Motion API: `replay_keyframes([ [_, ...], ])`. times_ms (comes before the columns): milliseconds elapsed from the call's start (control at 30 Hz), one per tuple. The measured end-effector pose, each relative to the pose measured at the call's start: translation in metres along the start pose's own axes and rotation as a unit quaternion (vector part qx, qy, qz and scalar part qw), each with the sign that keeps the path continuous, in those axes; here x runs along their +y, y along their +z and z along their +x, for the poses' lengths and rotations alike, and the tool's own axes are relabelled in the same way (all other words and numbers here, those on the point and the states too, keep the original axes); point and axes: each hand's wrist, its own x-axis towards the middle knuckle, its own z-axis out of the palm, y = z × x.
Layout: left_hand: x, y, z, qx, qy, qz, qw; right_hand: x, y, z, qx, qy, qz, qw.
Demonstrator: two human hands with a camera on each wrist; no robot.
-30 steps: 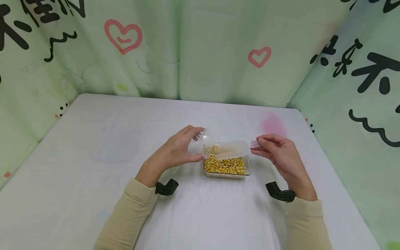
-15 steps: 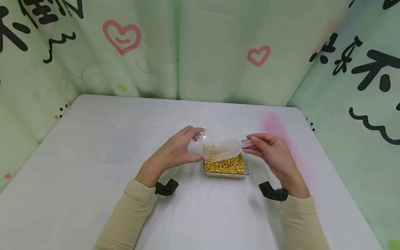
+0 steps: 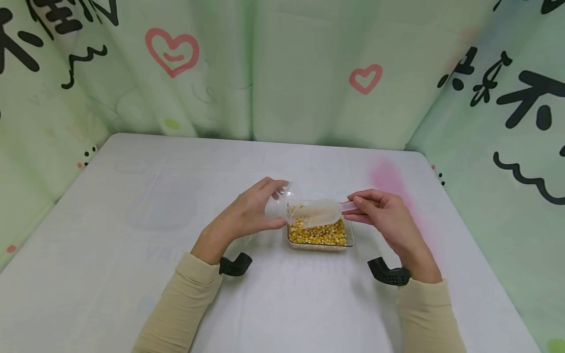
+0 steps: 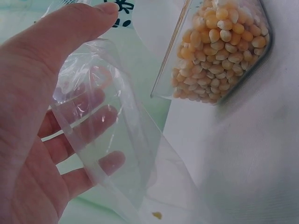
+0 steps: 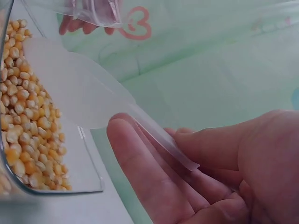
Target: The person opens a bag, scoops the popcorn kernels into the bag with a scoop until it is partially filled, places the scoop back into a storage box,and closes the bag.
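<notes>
My left hand (image 3: 251, 208) holds a clear plastic bag (image 4: 140, 154) by its mouth, with thumb and fingers apart around it. One small yellowish bit shows low in the bag. A translucent white scoop (image 3: 324, 214) lies level above the corn, its front end at the bag's mouth. My right hand (image 3: 388, 215) pinches the scoop's handle (image 5: 161, 140) between thumb and fingers. Beneath the scoop stands a clear rectangular container (image 3: 351, 238) with yellow corn kernels (image 5: 32, 121) in it. What the scoop carries is hard to tell.
A white cloth covers the table (image 3: 176, 294). Green curtains (image 3: 300, 108) with hearts and black characters hang behind and at both sides. A black wrist mount (image 3: 236, 264) sits on the left wrist, and another black mount (image 3: 388, 272) on the right.
My right hand has moved left with the scoop, bringing its front end to the bag's mouth, then shifted only slightly. The left hand and the container have stayed in place.
</notes>
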Motion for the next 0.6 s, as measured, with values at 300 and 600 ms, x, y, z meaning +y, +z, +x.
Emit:
replay_keyframes([
  [300,-0.003,0.0,-0.001,0.004,0.005,0.0,1.0,-0.002,-0.016,-0.007,-0.028,0.014,0.024,0.9992],
  [600,-0.004,0.0,-0.001,0.003,0.002,-0.002,1.0,-0.005,-0.026,-0.01,-0.062,0.006,0.06,0.9962],
])
